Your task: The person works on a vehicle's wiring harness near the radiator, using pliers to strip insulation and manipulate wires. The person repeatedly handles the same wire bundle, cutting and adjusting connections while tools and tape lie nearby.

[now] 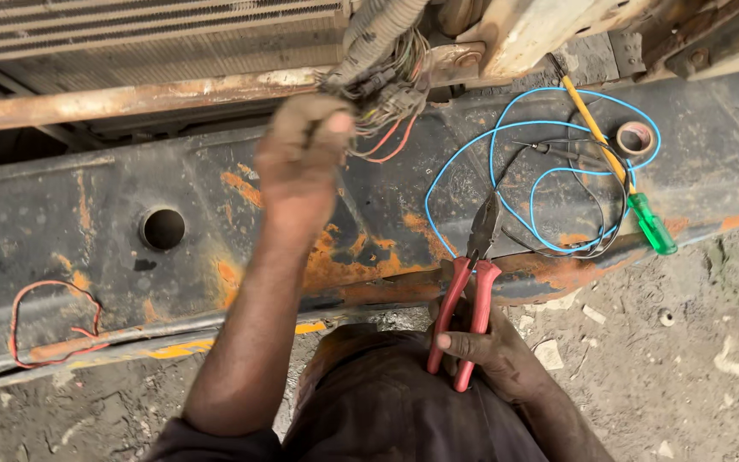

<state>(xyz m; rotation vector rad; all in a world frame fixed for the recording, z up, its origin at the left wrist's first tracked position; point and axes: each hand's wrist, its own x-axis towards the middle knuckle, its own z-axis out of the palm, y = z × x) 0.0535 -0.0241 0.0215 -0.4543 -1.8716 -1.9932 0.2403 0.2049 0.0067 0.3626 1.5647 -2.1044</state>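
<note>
Pliers (470, 282) with red handles and dark steel jaws are in the right hand (493, 351), low in the view, just above the person's knee. The fingers are closed around both handles, and the tip of the tool points up toward a rusty metal beam (87, 231). This beam is dark, flat and wide, with orange rust patches and one round hole (162, 228).

The left hand (301, 158) is raised higher and looks blurred. Its fingers are curled, and it touches a bundle of wires (382, 94) that hangs from a grey ribbed hose; I cannot tell if it really grips a wire. The wires are thin, mixed in colour, and tangled with small connectors.

On the beam, to the right, lies a loose blue wire (506, 171) in big loops together with a thin black wire. Across them rests a screwdriver (622, 175) with a yellow shaft and a green transparent handle. Near it is a small roll of tape (635, 137). A thin red wire (49, 321) lies at the far left of the beam. The ground below is grey, dusty concrete.
</note>
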